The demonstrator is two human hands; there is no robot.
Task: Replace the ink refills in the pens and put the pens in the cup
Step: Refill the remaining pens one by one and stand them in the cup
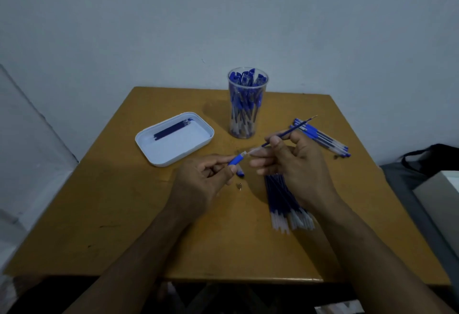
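My left hand grips a pen barrel with a blue grip; its open clear end points right. My right hand pinches a thin blue refill that slants up to the right, with its lower end close to the barrel's opening. A clear cup full of blue capped pens stands behind the hands. A bundle of blue refills lies under my right wrist. Several pens lie at the right. A blue cap rests on the table below my left fingers.
A white tray with several dark refills sits at the left on the brown table. A small metal bit lies near the cap. A dark bag and a box stand beyond the table's right edge.
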